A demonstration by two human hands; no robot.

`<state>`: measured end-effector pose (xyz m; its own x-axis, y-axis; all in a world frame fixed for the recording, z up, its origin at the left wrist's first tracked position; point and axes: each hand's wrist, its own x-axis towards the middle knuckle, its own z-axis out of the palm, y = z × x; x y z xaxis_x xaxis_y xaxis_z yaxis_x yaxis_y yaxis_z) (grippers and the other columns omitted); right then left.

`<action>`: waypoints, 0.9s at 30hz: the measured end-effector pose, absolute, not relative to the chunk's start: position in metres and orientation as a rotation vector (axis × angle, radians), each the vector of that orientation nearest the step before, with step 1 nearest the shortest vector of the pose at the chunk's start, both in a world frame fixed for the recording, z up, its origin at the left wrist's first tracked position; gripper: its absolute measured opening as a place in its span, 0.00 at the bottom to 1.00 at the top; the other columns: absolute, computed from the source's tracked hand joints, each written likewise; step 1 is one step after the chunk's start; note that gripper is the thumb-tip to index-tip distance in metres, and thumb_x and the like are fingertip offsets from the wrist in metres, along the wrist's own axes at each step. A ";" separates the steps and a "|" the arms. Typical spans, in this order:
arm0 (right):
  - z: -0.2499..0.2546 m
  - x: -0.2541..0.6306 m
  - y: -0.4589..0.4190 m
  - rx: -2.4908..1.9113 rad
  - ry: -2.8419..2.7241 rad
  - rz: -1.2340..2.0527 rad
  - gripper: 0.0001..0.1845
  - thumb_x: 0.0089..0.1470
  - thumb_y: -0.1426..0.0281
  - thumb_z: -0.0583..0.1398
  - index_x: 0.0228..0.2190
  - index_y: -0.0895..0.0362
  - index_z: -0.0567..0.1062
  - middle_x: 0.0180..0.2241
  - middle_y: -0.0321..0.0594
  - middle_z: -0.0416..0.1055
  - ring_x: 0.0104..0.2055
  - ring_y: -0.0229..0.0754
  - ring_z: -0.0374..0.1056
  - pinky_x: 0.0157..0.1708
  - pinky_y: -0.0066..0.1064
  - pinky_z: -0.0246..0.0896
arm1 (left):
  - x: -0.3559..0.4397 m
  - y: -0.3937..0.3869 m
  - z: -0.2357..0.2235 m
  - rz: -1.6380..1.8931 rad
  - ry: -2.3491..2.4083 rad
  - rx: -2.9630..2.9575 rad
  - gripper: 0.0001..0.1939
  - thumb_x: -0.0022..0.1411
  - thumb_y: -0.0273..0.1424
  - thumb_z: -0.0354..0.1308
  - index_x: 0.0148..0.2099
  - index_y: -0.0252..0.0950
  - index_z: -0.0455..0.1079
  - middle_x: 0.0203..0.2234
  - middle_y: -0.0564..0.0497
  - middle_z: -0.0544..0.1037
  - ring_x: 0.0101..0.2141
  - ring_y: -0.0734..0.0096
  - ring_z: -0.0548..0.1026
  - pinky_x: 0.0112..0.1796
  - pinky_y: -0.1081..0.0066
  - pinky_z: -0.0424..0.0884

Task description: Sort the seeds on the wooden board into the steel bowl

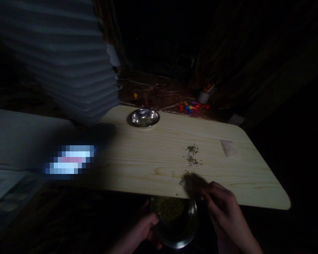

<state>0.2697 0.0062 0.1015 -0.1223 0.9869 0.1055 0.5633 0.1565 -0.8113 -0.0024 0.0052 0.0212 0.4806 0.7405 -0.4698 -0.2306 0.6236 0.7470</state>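
My left hand (145, 227) grips the left rim of a metal bowl (181, 243), held just below the table's near edge. Small green grains, much like mung beans (171, 208), lie inside it. My right hand (224, 204) is over the near edge, right of the bowl, with thumb and fingers pinched together. Whatever is between those fingertips is too small and dark to name. Ahead of it, small dark green grains (192, 155) are scattered on the tabletop. A second, shallow metal bowl (145, 118) stands at the table's far side with some grains in its bottom.
The pale wooden table (148, 162) has a small pale packet (230, 149) on its right. A glowing, pixelated rectangle (70, 159) lies at left, below a grey ridged object (79, 70). Colourful small pieces (193, 107) and a white container (204, 96) are beyond. Surroundings are dark.
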 end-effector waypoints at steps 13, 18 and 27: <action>0.104 0.273 0.022 -1.544 -1.788 0.695 0.13 0.66 0.64 0.58 0.38 0.54 0.82 0.34 0.42 0.76 0.36 0.45 0.72 0.35 0.32 0.65 | -0.003 0.007 0.031 0.672 0.901 0.649 0.16 0.56 0.28 0.59 0.48 0.37 0.69 0.35 0.46 0.80 0.29 0.63 0.79 0.24 0.69 0.77; 0.104 0.275 0.025 -1.539 -1.777 0.669 0.13 0.66 0.64 0.58 0.38 0.55 0.82 0.33 0.43 0.76 0.37 0.47 0.73 0.37 0.33 0.66 | -0.001 0.007 0.029 0.657 0.898 0.653 0.16 0.57 0.29 0.59 0.49 0.37 0.70 0.35 0.45 0.80 0.29 0.61 0.79 0.23 0.68 0.77; 0.108 0.269 0.016 -1.513 -1.813 0.745 0.12 0.67 0.65 0.57 0.38 0.54 0.81 0.34 0.42 0.75 0.38 0.45 0.73 0.38 0.33 0.65 | 0.000 0.008 0.032 0.640 0.892 0.670 0.19 0.57 0.31 0.60 0.52 0.36 0.70 0.37 0.44 0.81 0.30 0.60 0.80 0.24 0.68 0.77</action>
